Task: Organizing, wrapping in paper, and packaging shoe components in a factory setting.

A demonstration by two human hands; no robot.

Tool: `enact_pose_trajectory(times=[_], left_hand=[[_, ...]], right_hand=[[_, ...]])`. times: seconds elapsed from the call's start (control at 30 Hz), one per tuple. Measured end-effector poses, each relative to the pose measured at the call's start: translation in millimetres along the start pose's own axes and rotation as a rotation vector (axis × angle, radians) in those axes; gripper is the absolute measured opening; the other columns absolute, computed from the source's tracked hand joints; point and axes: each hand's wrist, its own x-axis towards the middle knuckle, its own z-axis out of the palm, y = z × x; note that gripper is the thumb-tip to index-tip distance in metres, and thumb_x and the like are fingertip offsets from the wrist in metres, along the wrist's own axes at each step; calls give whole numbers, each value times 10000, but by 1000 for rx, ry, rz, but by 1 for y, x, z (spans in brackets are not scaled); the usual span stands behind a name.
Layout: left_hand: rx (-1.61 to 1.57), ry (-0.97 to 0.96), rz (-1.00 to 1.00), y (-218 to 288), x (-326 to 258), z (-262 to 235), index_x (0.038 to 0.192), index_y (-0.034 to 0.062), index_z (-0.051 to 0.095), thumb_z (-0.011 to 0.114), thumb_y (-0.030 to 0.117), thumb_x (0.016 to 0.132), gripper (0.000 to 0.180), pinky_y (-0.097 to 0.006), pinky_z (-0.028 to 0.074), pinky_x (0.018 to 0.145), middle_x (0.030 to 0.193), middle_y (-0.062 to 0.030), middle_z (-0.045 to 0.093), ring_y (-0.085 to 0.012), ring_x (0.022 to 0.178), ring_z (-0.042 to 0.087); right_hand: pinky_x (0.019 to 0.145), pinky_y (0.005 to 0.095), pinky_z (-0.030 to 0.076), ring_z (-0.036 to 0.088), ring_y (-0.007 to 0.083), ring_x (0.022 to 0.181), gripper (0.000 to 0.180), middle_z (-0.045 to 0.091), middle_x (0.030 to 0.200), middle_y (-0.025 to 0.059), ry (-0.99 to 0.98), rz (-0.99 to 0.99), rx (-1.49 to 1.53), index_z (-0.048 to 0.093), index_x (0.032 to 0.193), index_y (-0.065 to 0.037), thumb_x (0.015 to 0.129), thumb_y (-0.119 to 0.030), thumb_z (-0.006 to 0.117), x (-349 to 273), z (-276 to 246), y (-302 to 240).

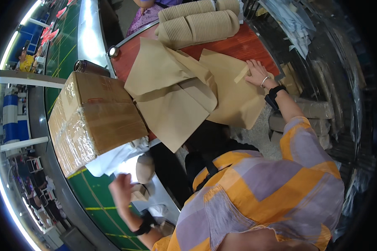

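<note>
My right hand lies on a sheet of brown kraft paper, fingers stretched over its upper right part. A pale strip of tape shows on the paper beside the thumb. To the left, a folded, creased piece of kraft paper overlaps this sheet and hangs over the near table edge. My left hand is raised at the lower left, smeared by motion, near a white plastic bag and a rounded brown object. Whether it holds anything is too blurred to see.
A taped cardboard box stands left of the paper. Rows of stacked brown pieces lie at the far side of the red table. Beyond sits another person. A green conveyor belt runs along the left; wrapped bundles lie at right.
</note>
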Motion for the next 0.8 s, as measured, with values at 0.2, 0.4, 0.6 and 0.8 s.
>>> enact_pose_trajectory(times=[0.2, 0.4, 0.6, 0.8], left_hand=[[-668, -894, 41, 54, 43, 283, 1272, -37, 442, 598, 281, 894, 519, -264, 455, 837, 1055, -99, 609, -145, 983, 579], [-1013, -663, -194, 120, 66, 363, 1252, 26, 462, 679, 319, 824, 562, -339, 384, 917, 1211, -52, 537, -169, 1135, 472], [-1260, -585, -211, 97, 76, 363, 1168, 102, 537, 661, 253, 837, 385, -346, 418, 945, 1120, -24, 610, -170, 1067, 559], [-1496, -620, -304, 104, 66, 351, 1197, 119, 519, 623, 294, 862, 393, -362, 444, 929, 1191, -37, 575, -186, 1087, 556]], right_hand=[[883, 485, 423, 458, 383, 1108, 783, 413, 1232, 214, -220, -268, -63, 310, 1290, 15, 624, -185, 671, -4, -35, 8], [709, 467, 495, 603, 396, 817, 431, 580, 945, 231, 29, -367, -153, 402, 1098, 38, 714, -78, 559, 1, -8, 33], [635, 442, 512, 626, 376, 691, 113, 619, 708, 209, 147, -539, -162, 562, 777, 13, 772, -92, 519, -21, -56, 37], [561, 431, 450, 574, 387, 619, 156, 541, 628, 223, 329, -541, 316, 557, 721, 3, 806, -127, 546, -43, -150, 28]])
